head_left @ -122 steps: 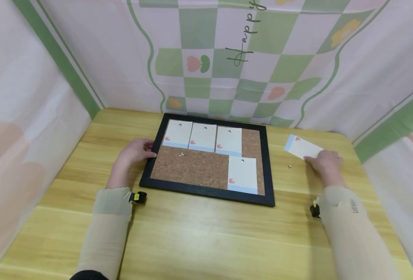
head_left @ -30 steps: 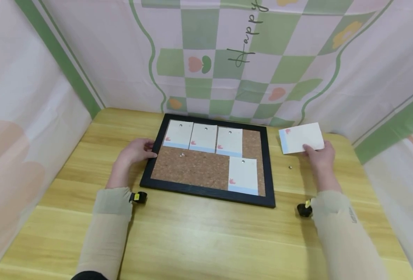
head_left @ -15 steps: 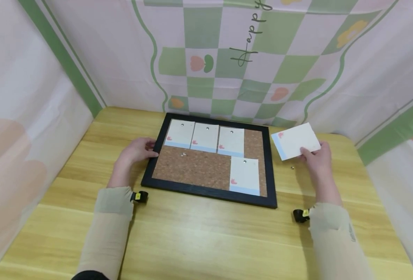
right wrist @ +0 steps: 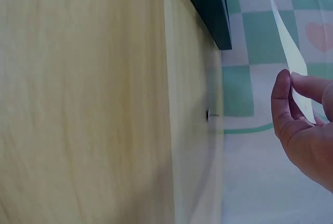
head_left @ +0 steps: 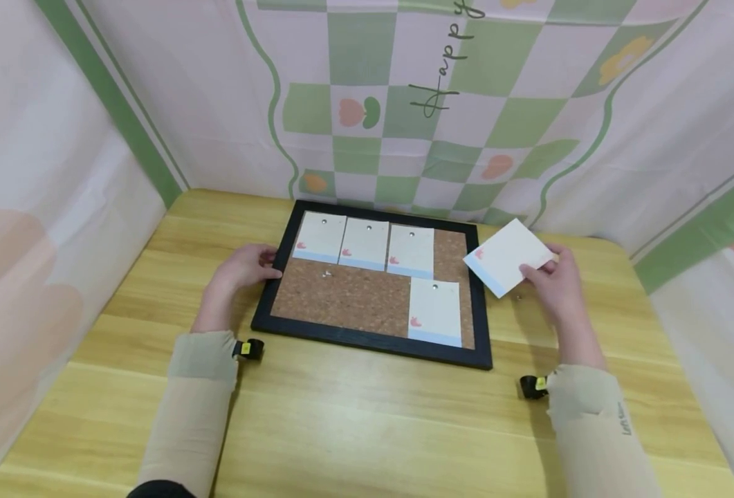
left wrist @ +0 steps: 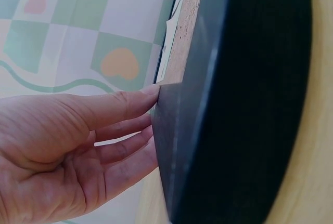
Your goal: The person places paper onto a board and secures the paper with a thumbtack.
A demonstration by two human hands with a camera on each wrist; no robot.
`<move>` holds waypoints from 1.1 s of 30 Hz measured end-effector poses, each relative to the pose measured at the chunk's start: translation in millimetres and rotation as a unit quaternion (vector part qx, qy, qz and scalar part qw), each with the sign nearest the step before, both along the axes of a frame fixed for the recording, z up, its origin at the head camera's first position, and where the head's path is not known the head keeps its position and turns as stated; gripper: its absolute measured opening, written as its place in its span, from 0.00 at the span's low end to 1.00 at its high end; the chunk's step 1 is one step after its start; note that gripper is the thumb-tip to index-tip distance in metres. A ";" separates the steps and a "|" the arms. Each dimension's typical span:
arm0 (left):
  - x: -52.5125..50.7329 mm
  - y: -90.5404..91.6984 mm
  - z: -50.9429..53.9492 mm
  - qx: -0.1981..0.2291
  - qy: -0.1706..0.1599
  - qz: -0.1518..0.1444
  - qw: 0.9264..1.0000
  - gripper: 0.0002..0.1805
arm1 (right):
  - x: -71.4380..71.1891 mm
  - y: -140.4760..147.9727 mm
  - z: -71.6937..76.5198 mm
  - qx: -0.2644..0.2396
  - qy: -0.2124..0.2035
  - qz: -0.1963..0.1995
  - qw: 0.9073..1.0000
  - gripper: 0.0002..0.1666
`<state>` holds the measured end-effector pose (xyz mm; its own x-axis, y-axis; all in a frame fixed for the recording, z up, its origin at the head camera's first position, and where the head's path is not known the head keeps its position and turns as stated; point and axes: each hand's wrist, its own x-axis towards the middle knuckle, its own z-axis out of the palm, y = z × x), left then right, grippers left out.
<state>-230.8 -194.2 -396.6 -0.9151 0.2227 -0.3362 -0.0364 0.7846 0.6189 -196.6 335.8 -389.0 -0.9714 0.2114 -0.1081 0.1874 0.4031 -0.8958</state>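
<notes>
A cork board [head_left: 342, 297] in a black frame lies on the table. In the head view my left hand [head_left: 242, 268] holds its left edge; in the left wrist view the thumb rests at the edge of the frame [left wrist: 179, 130], with the other fingertips partly hidden behind it. My right hand [head_left: 556, 280] pinches a white paper card [head_left: 508, 256] with a blue strip, thumb on its face. This card is raised and tilted over the board's right side. Its thin edge shows in the right wrist view, beside my thumb and fingers [right wrist: 282, 86].
Three cards [head_left: 363, 243] are pinned along the board's top row, and another card [head_left: 435, 311] at lower right. Small pins [head_left: 326, 274] lie or stand on the cork at left. One thumbtack [right wrist: 208, 115] is on the table right of the board. A patterned cloth [head_left: 398, 111] hangs behind.
My right hand has lifted the card from the table, moved it left towards the board and turned its blue edge downward. My left hand stays at the frame.
</notes>
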 end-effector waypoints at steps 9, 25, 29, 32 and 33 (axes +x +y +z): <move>-1.2 0.3 -1.4 -0.005 0.000 -0.003 1.000 0.33 | 4.8 -22.2 4.6 0.066 0.023 0.073 0.995 0.40; -1.3 1.9 -0.2 0.000 0.001 0.000 1.000 0.33 | 3.5 -73.1 6.3 0.079 0.024 0.185 0.979 0.38; -0.9 1.4 -0.3 0.005 -0.002 0.003 1.000 0.33 | 3.1 -86.5 6.0 0.088 0.001 0.212 0.973 0.37; -0.4 0.8 -0.6 0.008 -0.004 0.006 1.000 0.33 | 2.5 -97.4 4.3 0.089 0.001 0.235 0.968 0.37; -0.2 0.6 -0.6 0.008 -0.004 0.006 1.000 0.33 | 2.6 -101.5 3.8 0.090 0.002 0.242 0.966 0.36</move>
<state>-231.0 -193.6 -397.2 -0.9148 0.2174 -0.3405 -0.0510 0.7740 0.6311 -194.0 234.3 -385.2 -0.9616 -0.2523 -0.1084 -0.0649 0.5924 -0.8030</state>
